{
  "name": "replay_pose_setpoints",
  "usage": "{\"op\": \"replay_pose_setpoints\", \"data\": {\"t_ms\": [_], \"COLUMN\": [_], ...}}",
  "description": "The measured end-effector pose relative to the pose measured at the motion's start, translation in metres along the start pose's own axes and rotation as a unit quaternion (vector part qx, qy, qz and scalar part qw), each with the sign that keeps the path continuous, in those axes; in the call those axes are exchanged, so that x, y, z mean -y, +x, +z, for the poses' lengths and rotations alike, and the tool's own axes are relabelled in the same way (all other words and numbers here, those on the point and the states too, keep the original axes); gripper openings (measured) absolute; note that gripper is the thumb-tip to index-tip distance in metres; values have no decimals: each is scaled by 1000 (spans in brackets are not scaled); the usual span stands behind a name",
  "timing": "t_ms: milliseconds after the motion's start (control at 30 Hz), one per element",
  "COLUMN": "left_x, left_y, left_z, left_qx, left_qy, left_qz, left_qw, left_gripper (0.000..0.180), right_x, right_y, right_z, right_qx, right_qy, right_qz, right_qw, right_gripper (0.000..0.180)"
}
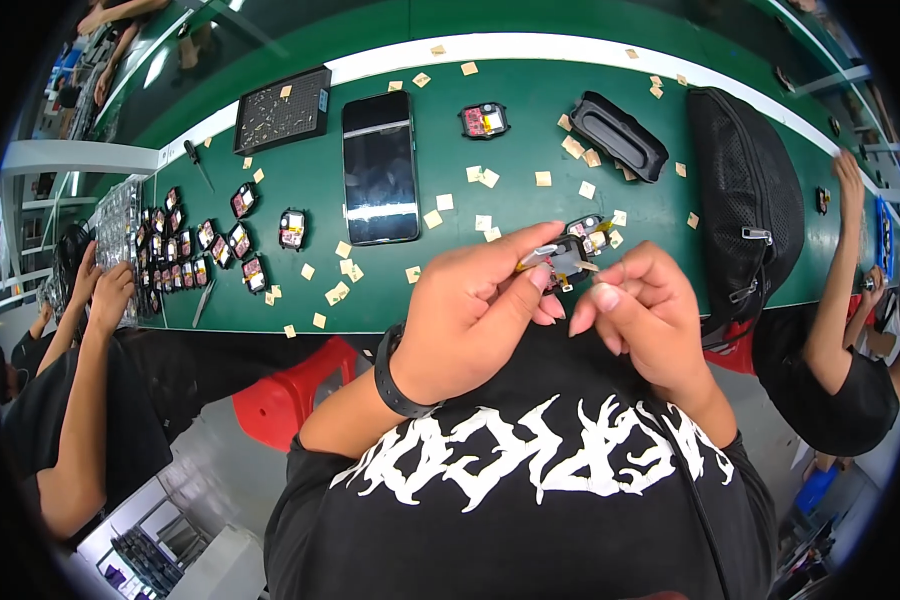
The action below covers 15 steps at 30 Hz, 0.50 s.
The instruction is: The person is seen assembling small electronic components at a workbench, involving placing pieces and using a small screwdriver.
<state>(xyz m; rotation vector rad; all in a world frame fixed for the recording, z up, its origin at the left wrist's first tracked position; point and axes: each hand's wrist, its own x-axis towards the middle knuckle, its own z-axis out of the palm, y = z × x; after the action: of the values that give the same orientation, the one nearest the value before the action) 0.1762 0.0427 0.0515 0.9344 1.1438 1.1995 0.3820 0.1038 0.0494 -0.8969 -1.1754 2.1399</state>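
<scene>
My left hand [470, 315], with a black band on its wrist, grips an opened smartwatch case [570, 258] between thumb and fingers above the table's near edge. Its dark frame faces up, and a small silvery and yellow part shows by my thumb. My right hand [650, 315] is closed in a pinch beside it. A small tan sliver [589, 266] shows between its fingertips and the case; what exactly it is, I cannot make out. Just behind lies another watch case [594, 232] with its inner parts exposed, partly hidden by the held one.
Small tan paper squares [543, 179] are scattered over the green table [440, 290]. Around stand a phone [381, 170], a black tray of small parts [282, 110], an oblong black tray [620, 135], a zipped black pouch [740, 190] and several watch cases [185, 245]. People work on both sides.
</scene>
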Motion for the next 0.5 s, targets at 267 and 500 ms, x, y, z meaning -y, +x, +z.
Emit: {"op": "replay_pose_setpoints", "data": {"t_ms": [267, 500], "left_x": [-2, -2], "left_y": [4, 0], "left_z": [0, -4], "left_qx": [56, 38], "left_qy": [238, 53], "left_qz": [83, -59], "left_qw": [966, 996], "left_gripper": [36, 35], "right_x": [27, 9], "right_y": [25, 13], "right_z": [5, -14], "right_qx": [48, 8], "right_qy": [-463, -289], "right_qz": [-295, -162], "right_qw": [834, 944], "right_gripper": [29, 14]}}
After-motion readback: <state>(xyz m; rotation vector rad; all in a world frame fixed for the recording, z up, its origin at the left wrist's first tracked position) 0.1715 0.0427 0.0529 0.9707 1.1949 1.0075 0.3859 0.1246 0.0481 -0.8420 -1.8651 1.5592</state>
